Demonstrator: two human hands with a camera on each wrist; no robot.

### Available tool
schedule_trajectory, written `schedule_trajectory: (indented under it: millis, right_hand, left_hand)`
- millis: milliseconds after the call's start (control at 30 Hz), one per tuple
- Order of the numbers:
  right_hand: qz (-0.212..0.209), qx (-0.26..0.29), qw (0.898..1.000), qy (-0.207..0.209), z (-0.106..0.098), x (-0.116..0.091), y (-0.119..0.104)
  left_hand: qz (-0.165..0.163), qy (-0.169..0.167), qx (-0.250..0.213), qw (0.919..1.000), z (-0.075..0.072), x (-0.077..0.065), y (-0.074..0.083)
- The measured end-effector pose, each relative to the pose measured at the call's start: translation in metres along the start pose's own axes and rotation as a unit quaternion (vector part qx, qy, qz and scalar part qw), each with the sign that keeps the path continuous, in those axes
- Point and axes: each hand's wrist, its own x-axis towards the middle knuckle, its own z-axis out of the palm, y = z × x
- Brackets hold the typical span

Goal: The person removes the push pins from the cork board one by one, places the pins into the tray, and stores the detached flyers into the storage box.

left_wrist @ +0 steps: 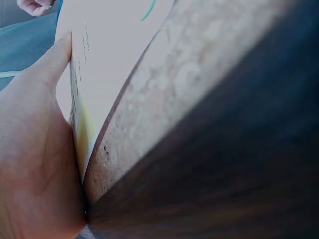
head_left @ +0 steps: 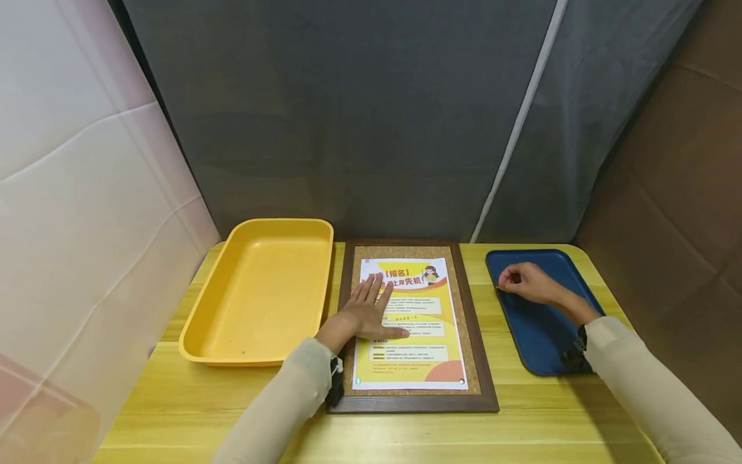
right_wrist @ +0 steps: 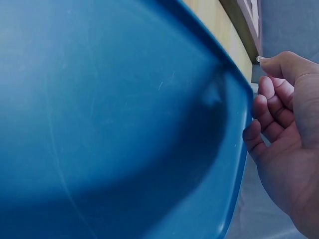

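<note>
My left hand [head_left: 371, 317] lies spread with straight fingers on a yellow and white printed poster [head_left: 431, 370]. The poster sits on a corkboard [head_left: 471, 367] with a dark brown wooden frame. Small round thumbtacks show at the poster's two lower corners, one of them the right tack [head_left: 462, 381]. Over the left edge of a blue tray [head_left: 536, 335], my right hand [head_left: 530, 283] pinches a tiny thumbtack [head_left: 498, 287] between thumb and index finger. In the right wrist view, a small pale end of the tack [right_wrist: 259, 59] shows at the thumb tip.
A deep yellow tray [head_left: 263, 290] stands left of the corkboard on the light wooden table [head_left: 406, 438]. A grey cloth [head_left: 336, 129] hangs behind. A pale cloth wall [head_left: 98, 193] is on the left and a brown one [head_left: 678, 193] on the right.
</note>
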Motion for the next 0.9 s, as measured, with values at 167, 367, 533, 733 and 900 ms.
schedule_trajectory:
  millis: [167,367,533,733,900]
  right_hand:
    - [0.014,-0.001,1.0,-0.004,-0.004,-0.005,0.007]
    - [0.033,-0.015,0.999,-0.003,-0.007,-0.011,0.017]
    - [0.044,-0.015,0.999,0.001,-0.008,-0.012,0.023]
    - [0.048,-0.017,0.999,0.002,-0.008,-0.014,0.026]
    - [0.057,-0.02,0.998,-0.003,-0.008,-0.015,0.028]
  left_hand:
    - [0.005,0.006,0.003,1.0,-0.001,-0.002,0.0]
    - [0.001,0.002,0.0,1.0,0.004,0.004,-0.002]
    - [0.003,0.002,0.003,1.0,0.004,0.004,-0.003]
    - [0.004,0.002,0.001,1.0,0.002,0.001,-0.002]
    - [-0.003,-0.005,-0.002,1.0,0.002,0.004,-0.001]
